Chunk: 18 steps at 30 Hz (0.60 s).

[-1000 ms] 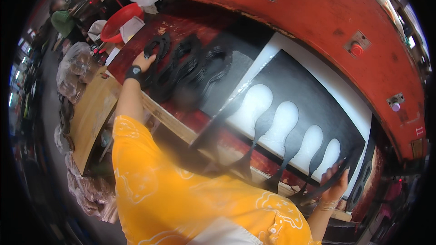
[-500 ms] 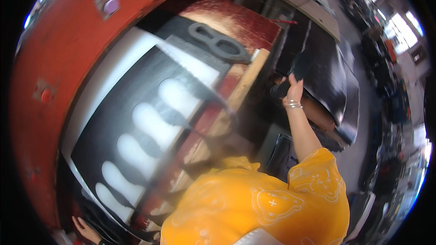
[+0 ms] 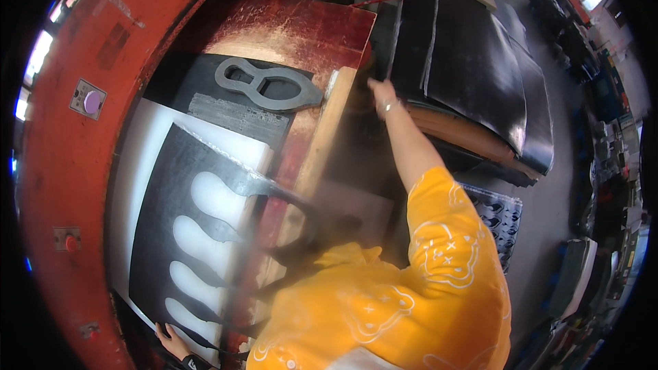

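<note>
yellow shirt (image 3: pixel 370 301) printed with white-outlined bears, machine front (image 3: pixel 75 178) painted orange-red at left, black sheet (image 3: pixel 154 233) broken by white sole shapes (image 3: pixel 216 195), far red tabletop (image 3: pixel 329 20) scuffed pale

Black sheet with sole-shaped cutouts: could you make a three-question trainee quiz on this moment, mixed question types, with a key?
1. True or false: the gray sole-shaped frame lies inside a cutout of the black sheet.
2. Which is nearest the right hand?
A) purple button
B) stacked black sheets
C) lowest red button
3. Fill in: the color showing through the sheet's cutouts is ____.

Key:
1. False; it lies apart from the sheet.
2. B
3. White
</note>
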Each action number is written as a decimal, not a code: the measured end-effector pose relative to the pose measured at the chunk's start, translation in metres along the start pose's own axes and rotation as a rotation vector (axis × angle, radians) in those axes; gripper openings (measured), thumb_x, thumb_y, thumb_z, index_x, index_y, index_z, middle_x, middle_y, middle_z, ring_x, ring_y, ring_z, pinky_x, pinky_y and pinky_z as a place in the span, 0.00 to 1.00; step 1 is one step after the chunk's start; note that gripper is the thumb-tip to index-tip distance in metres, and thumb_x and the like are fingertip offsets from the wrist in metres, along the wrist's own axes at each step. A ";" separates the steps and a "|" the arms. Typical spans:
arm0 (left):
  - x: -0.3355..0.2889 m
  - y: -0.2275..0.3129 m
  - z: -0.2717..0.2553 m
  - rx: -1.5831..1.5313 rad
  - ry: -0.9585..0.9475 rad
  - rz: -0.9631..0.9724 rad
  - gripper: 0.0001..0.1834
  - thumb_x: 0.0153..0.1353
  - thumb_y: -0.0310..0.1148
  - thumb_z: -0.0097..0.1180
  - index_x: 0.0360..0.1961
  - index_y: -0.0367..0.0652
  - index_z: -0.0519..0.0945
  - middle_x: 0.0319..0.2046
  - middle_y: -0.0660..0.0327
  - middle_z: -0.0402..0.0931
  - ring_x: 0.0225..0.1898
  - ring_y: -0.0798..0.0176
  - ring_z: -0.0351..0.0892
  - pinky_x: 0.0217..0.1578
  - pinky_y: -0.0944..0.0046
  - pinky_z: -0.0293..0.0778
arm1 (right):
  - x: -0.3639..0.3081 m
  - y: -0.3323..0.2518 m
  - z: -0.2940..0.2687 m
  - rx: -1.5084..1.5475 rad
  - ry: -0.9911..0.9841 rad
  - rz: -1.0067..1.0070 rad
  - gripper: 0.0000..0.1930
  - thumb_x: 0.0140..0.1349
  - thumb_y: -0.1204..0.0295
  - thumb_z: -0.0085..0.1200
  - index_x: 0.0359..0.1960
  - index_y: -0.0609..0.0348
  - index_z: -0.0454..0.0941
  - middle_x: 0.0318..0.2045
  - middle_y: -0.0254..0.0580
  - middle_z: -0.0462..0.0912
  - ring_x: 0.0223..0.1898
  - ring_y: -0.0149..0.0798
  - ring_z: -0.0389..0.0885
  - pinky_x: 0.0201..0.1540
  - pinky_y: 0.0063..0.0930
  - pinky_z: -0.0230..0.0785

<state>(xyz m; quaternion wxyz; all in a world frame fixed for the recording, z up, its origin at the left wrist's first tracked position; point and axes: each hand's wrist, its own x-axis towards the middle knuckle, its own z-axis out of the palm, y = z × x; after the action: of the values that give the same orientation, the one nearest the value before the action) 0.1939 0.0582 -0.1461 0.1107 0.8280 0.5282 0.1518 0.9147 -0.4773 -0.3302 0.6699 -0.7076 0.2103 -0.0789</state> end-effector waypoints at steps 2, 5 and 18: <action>-0.002 -0.001 0.001 -0.006 0.057 0.002 0.26 0.63 0.36 0.54 0.60 0.34 0.68 0.57 0.47 0.70 0.59 0.53 0.69 0.59 0.61 0.62 | 0.001 -0.068 0.006 -0.001 -0.119 -0.131 0.30 0.54 0.70 0.59 0.58 0.67 0.66 0.39 0.45 0.77 0.35 0.37 0.75 0.39 0.27 0.69; 0.001 0.000 -0.002 -0.110 0.067 -0.081 0.28 0.62 0.36 0.57 0.61 0.36 0.67 0.58 0.49 0.69 0.59 0.53 0.68 0.59 0.60 0.62 | -0.082 -0.136 0.015 -0.011 0.068 -0.750 0.17 0.59 0.77 0.54 0.51 0.62 0.72 0.36 0.39 0.78 0.36 0.29 0.75 0.40 0.21 0.70; -0.029 0.006 -0.008 -0.196 0.140 0.003 0.20 0.66 0.36 0.51 0.55 0.36 0.74 0.49 0.51 0.78 0.50 0.57 0.77 0.52 0.64 0.69 | -0.328 -0.182 0.027 -0.422 -1.142 -0.488 0.26 0.61 0.65 0.53 0.61 0.56 0.66 0.36 0.53 0.82 0.39 0.50 0.82 0.46 0.40 0.71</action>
<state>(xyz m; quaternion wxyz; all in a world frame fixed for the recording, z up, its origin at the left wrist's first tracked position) 0.1842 0.0294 -0.1403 0.1538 0.8014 0.5161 0.2602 0.6650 -0.3182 -0.0985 0.4859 -0.7819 -0.3340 0.2027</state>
